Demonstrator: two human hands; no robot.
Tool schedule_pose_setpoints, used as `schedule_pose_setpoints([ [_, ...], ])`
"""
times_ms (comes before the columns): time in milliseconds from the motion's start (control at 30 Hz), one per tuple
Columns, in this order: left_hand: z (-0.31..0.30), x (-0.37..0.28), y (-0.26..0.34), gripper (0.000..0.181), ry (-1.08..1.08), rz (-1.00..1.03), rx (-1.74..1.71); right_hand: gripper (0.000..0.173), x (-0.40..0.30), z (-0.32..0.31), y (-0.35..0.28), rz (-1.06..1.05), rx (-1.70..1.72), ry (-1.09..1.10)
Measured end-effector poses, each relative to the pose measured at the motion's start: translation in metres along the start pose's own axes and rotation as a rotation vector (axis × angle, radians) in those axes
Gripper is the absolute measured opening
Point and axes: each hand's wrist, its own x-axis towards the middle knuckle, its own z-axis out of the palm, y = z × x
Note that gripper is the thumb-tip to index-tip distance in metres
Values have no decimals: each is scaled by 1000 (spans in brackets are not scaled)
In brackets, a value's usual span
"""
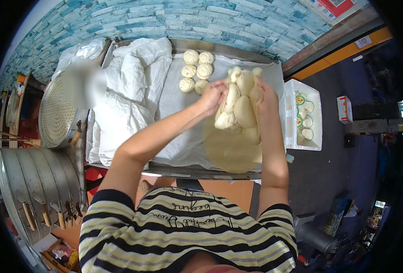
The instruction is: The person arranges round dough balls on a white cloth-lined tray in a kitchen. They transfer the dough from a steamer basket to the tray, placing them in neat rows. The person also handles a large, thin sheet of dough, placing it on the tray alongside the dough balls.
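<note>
My left hand and my right hand grip the two sides of a cluster of pale buns held over the worktop. The cluster is blurred, so I cannot tell how many buns it has or whether a thin sheet wraps them. Below it, a round yellowish steamer liner spreads towards the near edge; whether it joins what I hold is unclear. Left of my left hand, several pleated buns sit in two columns on a white cloth. My left hand partly overlaps the nearest of them.
Crumpled white cloth covers the worktop's left part. Further left are a perforated steamer tray and stacked metal steamers with protruding wooden handles. A white foam box holding round-lidded containers stands to the right. Behind rises a blue brick-patterned wall.
</note>
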Motion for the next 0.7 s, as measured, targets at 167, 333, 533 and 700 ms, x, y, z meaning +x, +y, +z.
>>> schedule_pose_setpoints([
  [167,-132,64,-159,60,274,-328,226,14,117,-129,100,-44,146,-130],
  [333,-234,-48,-227,71,809,-554,243,7,105,-84,203,88,-100,-12],
  [533,-245,-129,-206,64,756,-434,253,26,156,-219,179,-135,-130,261],
  [700,-227,-174,-179,58,736,-237,414,27,53,-272,11,-264,28,139],
])
